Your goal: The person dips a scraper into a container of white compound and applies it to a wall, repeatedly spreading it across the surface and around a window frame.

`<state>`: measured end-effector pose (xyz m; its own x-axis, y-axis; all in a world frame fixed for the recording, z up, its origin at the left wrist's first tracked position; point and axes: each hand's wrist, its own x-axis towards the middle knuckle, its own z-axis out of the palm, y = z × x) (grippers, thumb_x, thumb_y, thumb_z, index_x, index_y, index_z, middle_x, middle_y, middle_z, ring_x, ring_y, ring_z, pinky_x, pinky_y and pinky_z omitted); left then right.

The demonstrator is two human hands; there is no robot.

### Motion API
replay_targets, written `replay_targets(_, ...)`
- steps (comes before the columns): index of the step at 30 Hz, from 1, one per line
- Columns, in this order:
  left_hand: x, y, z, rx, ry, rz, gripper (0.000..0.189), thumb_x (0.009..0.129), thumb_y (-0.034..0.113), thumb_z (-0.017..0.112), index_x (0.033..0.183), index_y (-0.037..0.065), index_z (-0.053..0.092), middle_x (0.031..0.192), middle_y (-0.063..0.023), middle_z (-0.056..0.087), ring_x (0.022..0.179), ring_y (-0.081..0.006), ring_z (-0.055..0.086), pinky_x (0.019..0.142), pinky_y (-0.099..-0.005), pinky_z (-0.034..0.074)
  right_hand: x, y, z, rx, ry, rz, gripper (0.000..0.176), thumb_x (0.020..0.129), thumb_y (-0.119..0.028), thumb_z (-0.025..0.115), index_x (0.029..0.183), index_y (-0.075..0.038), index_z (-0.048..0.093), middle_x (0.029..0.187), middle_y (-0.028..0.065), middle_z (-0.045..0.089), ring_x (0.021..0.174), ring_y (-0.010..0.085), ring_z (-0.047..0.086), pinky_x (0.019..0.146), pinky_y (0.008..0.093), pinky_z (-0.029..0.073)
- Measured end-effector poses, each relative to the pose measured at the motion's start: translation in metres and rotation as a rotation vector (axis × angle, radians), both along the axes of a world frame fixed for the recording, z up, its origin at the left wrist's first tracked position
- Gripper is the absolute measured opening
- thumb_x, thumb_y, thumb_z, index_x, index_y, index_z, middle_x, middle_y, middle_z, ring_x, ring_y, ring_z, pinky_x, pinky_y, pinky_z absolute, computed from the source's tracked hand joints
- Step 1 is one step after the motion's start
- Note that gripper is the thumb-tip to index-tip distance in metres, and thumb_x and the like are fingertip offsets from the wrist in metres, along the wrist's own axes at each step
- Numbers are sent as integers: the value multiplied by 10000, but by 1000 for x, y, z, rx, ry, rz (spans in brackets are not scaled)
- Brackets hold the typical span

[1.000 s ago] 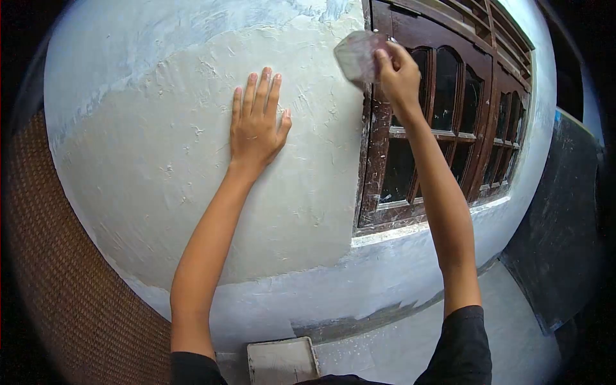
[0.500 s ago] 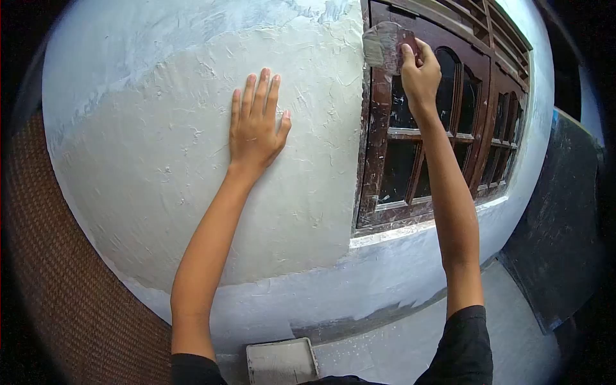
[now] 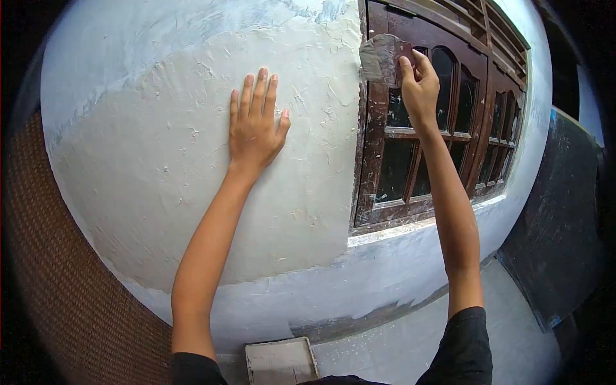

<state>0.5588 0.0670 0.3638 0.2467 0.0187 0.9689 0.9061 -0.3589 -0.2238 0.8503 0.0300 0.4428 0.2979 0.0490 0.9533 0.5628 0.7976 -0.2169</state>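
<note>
My left hand [image 3: 255, 131] lies flat against the wall [image 3: 192, 192], its fingers stretched upward over the cream plaster coat. In my right hand [image 3: 421, 90] is a putty knife [image 3: 383, 61] with a dark handle and a wide, smeared metal blade. The blade points left, and its edge overlaps the plaster's edge beside the window frame [image 3: 372, 154]. Small ridges and flecks roughen the plaster around my left hand. Behind the right hand and forearm is the dark brown wooden window [image 3: 471, 122], spotted with white marks.
On the floor below stands a shallow tray [image 3: 280, 350] with plaster-like material in it. A woven mat [image 3: 70, 276] hangs or stands along the left. To the right, a dark panel [image 3: 558, 218] leans near the wall. The white window sill [image 3: 410, 232] juts under the window.
My right hand has brought the putty knife a little lower along the window frame's left edge. The left hand stays in place on the wall.
</note>
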Motion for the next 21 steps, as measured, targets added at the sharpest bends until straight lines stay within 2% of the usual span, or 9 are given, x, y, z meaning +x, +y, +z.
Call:
replay_targets(2, 1, -2, 0, -5, 0, 7, 627, 949, 316, 476, 1522, 140, 294, 1595, -58, 252, 1472, -265, 219, 1198, -492, 156, 2, 3, -7, -27, -17, 15, 285, 957, -144, 603, 1191, 19, 614, 1001, 102, 704, 886, 139, 654, 774, 274, 510)
replay_targets(4, 2, -3, 0, -4, -5, -13, 627, 949, 315, 478, 1521, 138, 295, 1594, -60, 253, 1472, -266, 217, 1199, -493, 155, 1, 12, -21, -52, -167, 223, 304, 951, -148, 618, 1199, 28, 607, 987, 84, 698, 899, 105, 628, 774, 262, 501)
replay_targets(5, 3, -3, -1, -6, -6, -12, 627, 949, 315, 478, 1521, 138, 295, 1594, -60, 253, 1472, -266, 217, 1199, -493, 155, -1, 14, -33, -129, -189, 215, 310, 947, -147, 630, 1193, 39, 604, 969, 72, 688, 904, 94, 611, 788, 253, 494)
replay_targets(10, 4, -2, 0, 8, -17, -5, 640, 936, 331, 499, 1508, 108, 321, 1587, -84, 267, 1474, -268, 219, 1199, -489, 157, -30, 19, -69, -224, -253, 348, 284, 935, -149, 647, 1166, 14, 623, 933, 83, 679, 876, 121, 626, 781, 275, 504)
replay_targets(12, 4, -2, 0, 9, -16, -15, 632, 943, 322, 486, 1516, 123, 306, 1590, -75, 260, 1473, -269, 217, 1199, -492, 155, -31, 28, -75, -158, -349, 77, 265, 935, -153, 644, 1163, -18, 636, 953, 147, 678, 874, 170, 652, 791, 297, 511)
replay_targets(16, 1, -3, 1, -13, -6, -12, 624, 952, 313, 473, 1525, 142, 291, 1591, -67, 256, 1472, -271, 215, 1200, -494, 155, -25, 25, -57, -101, -46, 112, 272, 937, -145, 633, 1156, 15, 638, 941, 122, 693, 807, 145, 632, 740, 282, 510)
replay_targets(17, 0, -3, 1, -13, -7, -9, 624, 952, 313, 473, 1525, 142, 291, 1591, -67, 256, 1472, -271, 215, 1200, -494, 155, -23, 17, -52, -105, 30, 51, 277, 940, -148, 628, 1154, 28, 634, 936, 109, 697, 791, 132, 624, 727, 275, 509)
replay_targets(20, 0, -2, 0, -5, 6, -7, 622, 953, 311, 472, 1525, 147, 292, 1590, -67, 258, 1471, -271, 217, 1199, -493, 157, -17, 23, -56, -109, 14, 214, 283, 938, -154, 635, 1165, 16, 633, 938, 98, 693, 821, 129, 626, 743, 277, 505)
replay_targets(21, 0, -1, 2, -9, 0, -13, 623, 952, 312, 473, 1525, 148, 290, 1590, -68, 258, 1472, -271, 215, 1200, -493, 157, -26, 21, -62, -119, -89, 232, 285, 931, -155, 642, 1159, 16, 633, 935, 103, 691, 837, 135, 631, 749, 280, 504)
